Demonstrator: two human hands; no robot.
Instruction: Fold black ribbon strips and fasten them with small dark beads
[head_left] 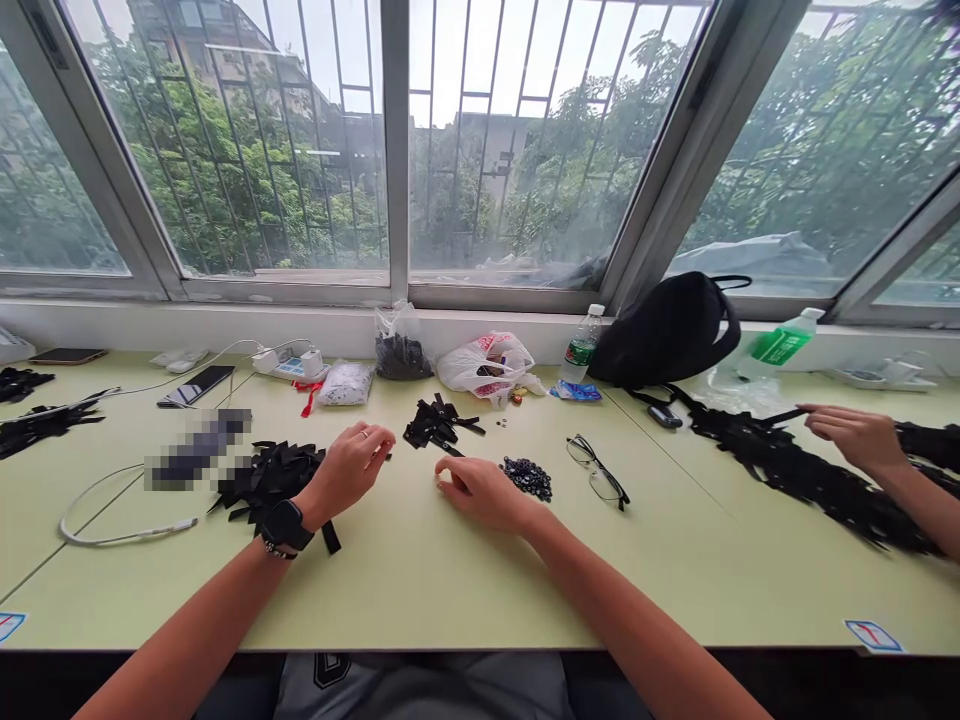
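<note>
My left hand (346, 472), with a watch on its wrist, is closed in a pinch above the table. A tiny dark piece shows by its fingertips, too small to name. Beside that hand lies a heap of short black fabric strips (277, 475). My right hand (484, 492) rests on the table with curled fingers; what they hold, if anything, is hidden. Just beyond it is a smaller pile of black strips (435, 422) with small round fittings, one strip end reaching toward the hand. To its right sits a pile of small dark round buttons (527, 478).
Eyeglasses (598, 470) lie right of the buttons. At the back stand plastic bags (491, 365), a water bottle (583, 345) and a black backpack (667, 335). A white cable (127, 541) curves at left. Another person's hand (855, 435) touches black strips (795, 470) at right.
</note>
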